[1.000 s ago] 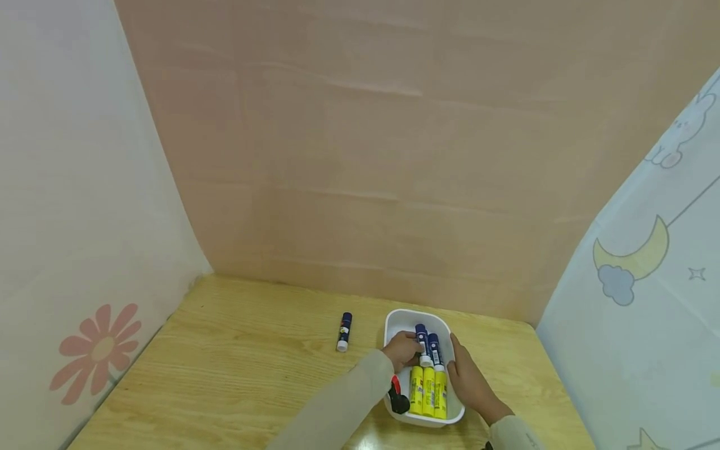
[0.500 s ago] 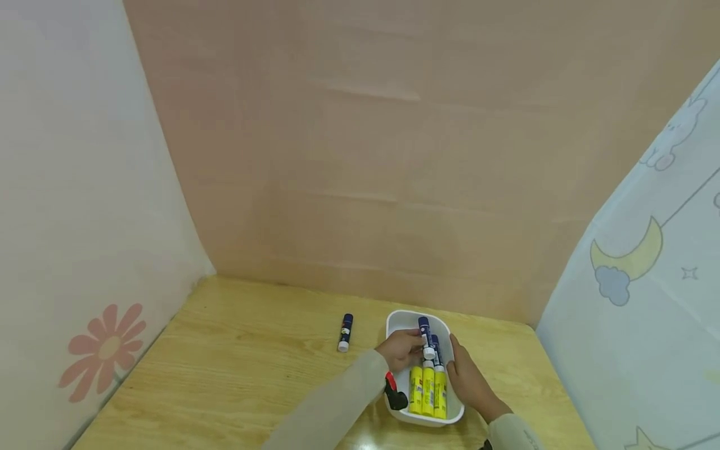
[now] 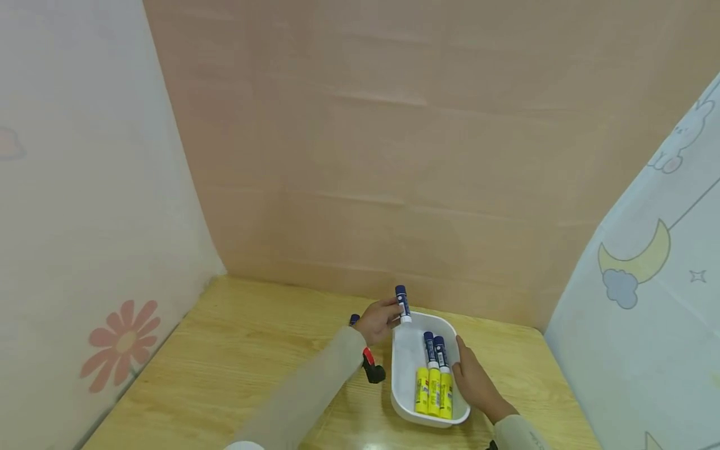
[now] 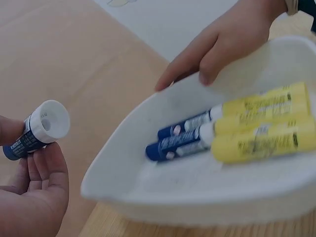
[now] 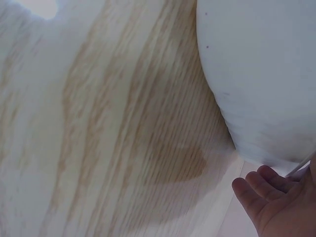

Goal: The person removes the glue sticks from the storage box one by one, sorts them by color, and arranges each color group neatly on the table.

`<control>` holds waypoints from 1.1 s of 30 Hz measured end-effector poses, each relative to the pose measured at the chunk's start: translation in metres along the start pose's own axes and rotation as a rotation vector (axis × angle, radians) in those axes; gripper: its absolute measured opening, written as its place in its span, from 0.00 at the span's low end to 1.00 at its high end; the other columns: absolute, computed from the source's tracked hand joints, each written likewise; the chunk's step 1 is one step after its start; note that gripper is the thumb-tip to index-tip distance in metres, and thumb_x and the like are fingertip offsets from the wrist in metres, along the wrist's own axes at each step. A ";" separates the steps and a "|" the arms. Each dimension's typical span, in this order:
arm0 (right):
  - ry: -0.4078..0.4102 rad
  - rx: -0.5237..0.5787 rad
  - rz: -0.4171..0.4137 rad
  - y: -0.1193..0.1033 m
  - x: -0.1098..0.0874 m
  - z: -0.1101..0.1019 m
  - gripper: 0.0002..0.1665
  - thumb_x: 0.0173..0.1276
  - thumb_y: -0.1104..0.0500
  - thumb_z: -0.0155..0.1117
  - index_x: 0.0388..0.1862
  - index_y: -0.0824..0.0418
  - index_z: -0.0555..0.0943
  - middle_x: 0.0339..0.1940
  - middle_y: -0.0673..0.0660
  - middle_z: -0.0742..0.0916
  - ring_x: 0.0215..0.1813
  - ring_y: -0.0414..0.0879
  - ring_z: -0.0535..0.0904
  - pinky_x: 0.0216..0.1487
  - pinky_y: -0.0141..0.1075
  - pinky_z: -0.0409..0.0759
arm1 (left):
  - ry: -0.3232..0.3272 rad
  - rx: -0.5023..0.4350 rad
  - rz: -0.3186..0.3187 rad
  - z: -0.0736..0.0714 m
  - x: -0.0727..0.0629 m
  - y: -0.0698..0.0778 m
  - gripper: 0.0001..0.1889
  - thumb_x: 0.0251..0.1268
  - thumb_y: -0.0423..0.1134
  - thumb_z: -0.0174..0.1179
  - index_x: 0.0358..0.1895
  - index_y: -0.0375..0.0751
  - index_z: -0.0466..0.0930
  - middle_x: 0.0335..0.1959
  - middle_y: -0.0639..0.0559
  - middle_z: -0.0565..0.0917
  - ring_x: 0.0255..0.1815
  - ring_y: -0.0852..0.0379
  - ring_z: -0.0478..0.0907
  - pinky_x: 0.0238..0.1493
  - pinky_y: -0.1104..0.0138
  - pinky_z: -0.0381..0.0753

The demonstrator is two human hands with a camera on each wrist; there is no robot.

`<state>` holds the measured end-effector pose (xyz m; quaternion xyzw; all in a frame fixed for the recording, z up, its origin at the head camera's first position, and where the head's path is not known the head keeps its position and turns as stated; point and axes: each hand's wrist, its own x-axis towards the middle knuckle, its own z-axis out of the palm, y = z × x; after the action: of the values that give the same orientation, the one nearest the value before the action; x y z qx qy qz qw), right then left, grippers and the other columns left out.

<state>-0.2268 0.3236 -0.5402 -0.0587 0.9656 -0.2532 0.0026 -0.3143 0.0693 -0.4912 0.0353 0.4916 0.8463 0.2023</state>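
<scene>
My left hand (image 3: 378, 320) pinches a blue glue stick (image 3: 402, 304) with a white end, above the far left rim of a white plastic bin (image 3: 404, 387). In the left wrist view, the held glue stick (image 4: 33, 132) sits between thumb and fingers, its white end toward the camera. My right hand (image 3: 477, 382) grips the bin's right rim; in the right wrist view its fingers (image 5: 256, 190) lie along the outer wall. Inside the bin, two blue glue sticks (image 3: 435, 351) lie beyond several yellow glue sticks (image 3: 434, 392), in line with them.
Another blue glue stick (image 3: 354, 319) lies on the wooden table (image 3: 270, 337), mostly hidden behind my left hand. A tan sheet (image 3: 360, 187) stands behind the table, with patterned white sheets at both sides.
My left hand has lifted a blue glue stick from inside the bin and moved it left and away to the far left rim. The right hand stays on the bin.
</scene>
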 end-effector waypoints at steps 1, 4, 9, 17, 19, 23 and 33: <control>-0.006 0.000 0.002 0.000 0.000 0.000 0.37 0.75 0.65 0.39 0.77 0.72 0.41 0.71 0.75 0.62 0.71 0.70 0.57 0.69 0.59 0.55 | 0.010 0.001 0.004 -0.006 0.000 0.003 0.25 0.71 0.29 0.53 0.69 0.27 0.63 0.60 0.38 0.74 0.57 0.50 0.75 0.62 0.59 0.72; -0.018 0.007 0.015 0.001 0.000 0.000 0.37 0.75 0.65 0.39 0.77 0.72 0.40 0.71 0.75 0.60 0.72 0.70 0.56 0.69 0.59 0.54 | 0.031 0.009 0.015 -0.025 -0.002 0.011 0.25 0.72 0.28 0.51 0.70 0.26 0.61 0.63 0.35 0.71 0.59 0.48 0.73 0.63 0.58 0.71; -0.015 0.009 0.024 0.002 0.000 0.001 0.37 0.75 0.65 0.39 0.77 0.71 0.40 0.72 0.75 0.61 0.72 0.70 0.56 0.69 0.60 0.55 | 0.087 0.104 0.012 -0.057 -0.010 0.021 0.26 0.73 0.30 0.51 0.71 0.25 0.59 0.67 0.32 0.66 0.66 0.43 0.68 0.64 0.58 0.70; -0.025 0.012 0.019 0.001 0.000 -0.001 0.37 0.75 0.64 0.40 0.77 0.71 0.40 0.72 0.75 0.60 0.72 0.70 0.55 0.69 0.60 0.55 | 0.240 0.220 -0.085 -0.099 -0.025 0.030 0.24 0.70 0.29 0.52 0.67 0.25 0.65 0.59 0.36 0.74 0.52 0.49 0.74 0.60 0.57 0.74; -0.022 0.007 0.020 0.001 0.000 -0.001 0.37 0.75 0.64 0.40 0.77 0.71 0.40 0.72 0.75 0.59 0.72 0.70 0.55 0.69 0.60 0.55 | 0.263 0.257 -0.091 -0.107 -0.027 0.030 0.22 0.69 0.28 0.53 0.65 0.25 0.68 0.55 0.38 0.76 0.46 0.52 0.74 0.56 0.60 0.76; -0.032 0.010 0.023 0.001 -0.001 0.000 0.37 0.76 0.64 0.40 0.77 0.70 0.39 0.72 0.74 0.59 0.72 0.70 0.55 0.69 0.60 0.55 | 0.270 0.319 -0.100 -0.121 -0.032 0.029 0.21 0.67 0.28 0.54 0.62 0.23 0.69 0.49 0.41 0.77 0.39 0.54 0.73 0.48 0.62 0.78; -0.026 0.029 0.014 -0.001 -0.003 0.001 0.37 0.75 0.65 0.39 0.77 0.71 0.40 0.73 0.75 0.58 0.73 0.70 0.54 0.69 0.60 0.53 | 0.298 0.485 -0.133 -0.130 -0.043 0.023 0.27 0.61 0.27 0.56 0.65 0.23 0.66 0.50 0.38 0.79 0.33 0.55 0.74 0.38 0.64 0.79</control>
<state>-0.2241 0.3220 -0.5409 -0.0551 0.9621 -0.2663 0.0176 -0.3155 -0.0632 -0.5329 -0.0742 0.7052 0.6847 0.1686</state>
